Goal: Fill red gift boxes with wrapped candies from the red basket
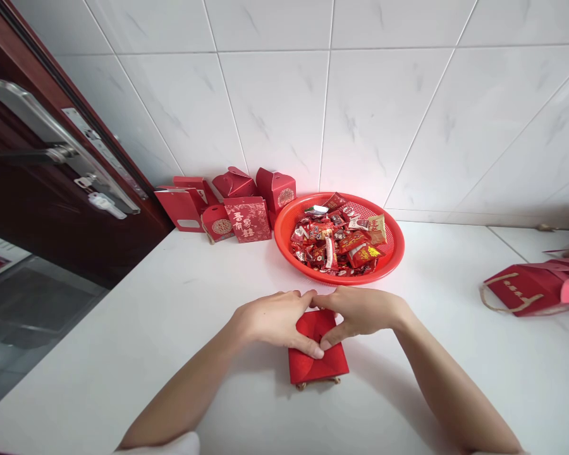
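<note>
A small red paper gift box (318, 364) stands on the white counter (171, 328) just in front of me. My left hand (275, 318) and my right hand (360, 311) both rest on its top. Their fingertips meet at the far edge and the thumbs press down on the red top flaps. A short cord shows under the box's near edge. Whatever lies inside the box is hidden.
A red plastic basket (393, 249) full of wrapped candies sits just beyond my hands. Several red gift boxes (246, 218) stand against the tiled wall at the back left. More red boxes (526, 289) with cord handles lie at the right. A dark door (38, 189) is at the left.
</note>
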The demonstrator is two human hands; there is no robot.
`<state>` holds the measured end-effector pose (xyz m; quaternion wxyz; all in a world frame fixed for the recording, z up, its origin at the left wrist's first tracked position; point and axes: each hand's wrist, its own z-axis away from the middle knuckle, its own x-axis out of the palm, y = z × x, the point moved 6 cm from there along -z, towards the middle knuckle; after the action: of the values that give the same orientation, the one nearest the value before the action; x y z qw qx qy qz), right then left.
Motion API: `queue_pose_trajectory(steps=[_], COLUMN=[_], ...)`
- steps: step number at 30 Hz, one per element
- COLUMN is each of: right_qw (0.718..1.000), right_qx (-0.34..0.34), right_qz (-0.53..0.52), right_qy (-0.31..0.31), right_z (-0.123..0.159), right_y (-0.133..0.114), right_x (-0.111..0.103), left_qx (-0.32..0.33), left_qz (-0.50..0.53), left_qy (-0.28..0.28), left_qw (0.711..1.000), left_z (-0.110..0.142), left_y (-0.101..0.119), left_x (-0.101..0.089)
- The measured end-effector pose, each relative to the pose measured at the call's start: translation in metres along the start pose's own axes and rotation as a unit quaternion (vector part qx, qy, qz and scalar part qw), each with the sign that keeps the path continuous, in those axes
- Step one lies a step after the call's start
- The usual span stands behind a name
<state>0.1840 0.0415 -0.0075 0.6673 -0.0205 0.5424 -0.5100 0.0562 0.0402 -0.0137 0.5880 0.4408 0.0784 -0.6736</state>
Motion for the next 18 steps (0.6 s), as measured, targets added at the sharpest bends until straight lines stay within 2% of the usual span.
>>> queue_pose_trajectory(steps=[3,9,18], right_qw=[1.0,0.997,0.979], right_qx=[-0.018,-0.052,-0.161], right_qz=[-0.008,-0.03,-0.075], right_qy=[0.013,0.046,0.098], right_z=[-0.002,-0.001,0.014], right_y=[0.003,0.001,-0.011], right_x=[0.0,-0.005,-0.019], left_qx=[0.015,0.042,0.047], left_qz=[0.021,0.059,-0.009], left_qy=[-0.001,0.032,0.078], left_qw=[1.0,0.997,0.996], left_z=[-0.003,-0.001,0.002], left_y=[-0.001,0.001,-0.004], left_x=[0.001,-0.005,-0.016])
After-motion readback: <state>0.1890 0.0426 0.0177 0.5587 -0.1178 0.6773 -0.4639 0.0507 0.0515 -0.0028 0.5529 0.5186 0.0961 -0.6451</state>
